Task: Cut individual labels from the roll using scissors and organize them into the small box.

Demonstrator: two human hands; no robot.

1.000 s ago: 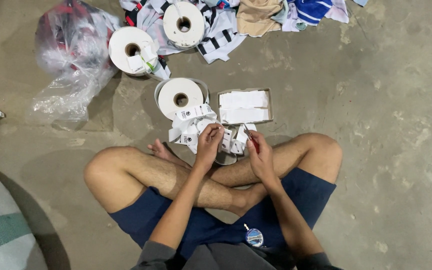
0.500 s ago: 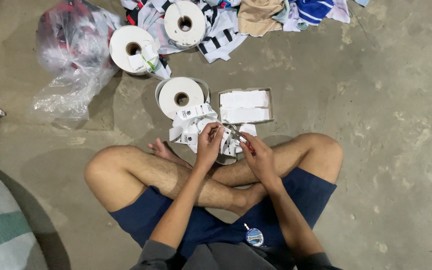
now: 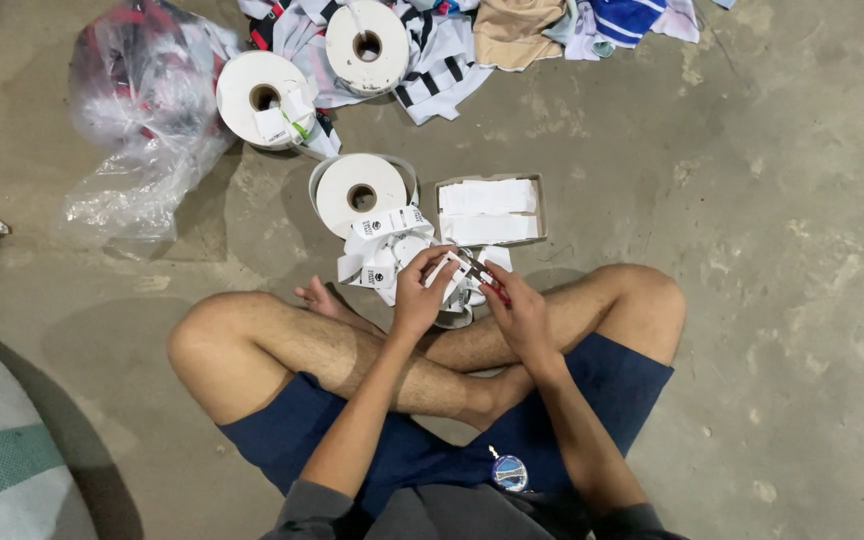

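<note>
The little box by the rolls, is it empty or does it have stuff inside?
Not empty. The box is open on top, with white strips stacked inside.

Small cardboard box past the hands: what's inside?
The cardboard box holds flat white strips in two rows, filling it. Whatever lies beneath them, and the box bottom, is covered.

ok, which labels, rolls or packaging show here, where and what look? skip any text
Label strip: white, between left hand and right hand.
Label rolls: nearest, white, round, two more behind.
Box: shallow, rectangular, stacked white labels.
Plastic bag: clear, crumpled, far left.
</note>
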